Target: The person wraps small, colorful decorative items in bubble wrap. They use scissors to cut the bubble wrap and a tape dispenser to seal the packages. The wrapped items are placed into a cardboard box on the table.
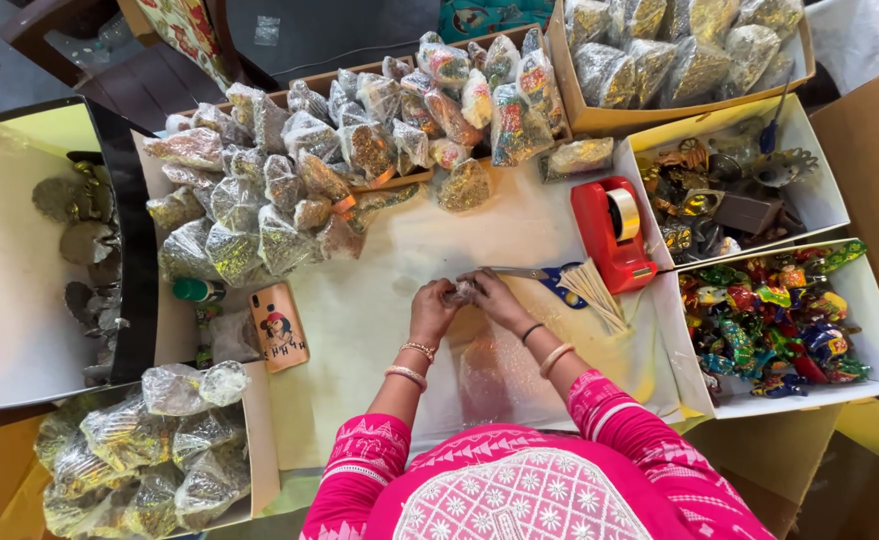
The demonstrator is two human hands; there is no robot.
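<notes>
- Hands are brought together at the middle of the table: the left hand and the right hand are both closed around a small clear packet, which is pinched between the fingertips just above the tabletop.
- Bangles are worn on both wrists, and pink sleeves are seen below them.
- Clear plastic sheets are spread on the cream table cover directly beneath the forearms.
- Blue-handled scissors are laid just beside the right hand, with a bundle of thin wooden sticks touching their handle end.
- A red tape dispenser is placed beyond the sticks, near the table's right edge.
- A phone in an orange case is laid to the left of the hands, with a green-capped tube further left.
- Filled glittery packets are heaped across the far side of the table, and more are held in a box at the near left.
- Brightly coloured trinkets are held in a white box at the right, with metallic ornaments in the box behind it.
</notes>
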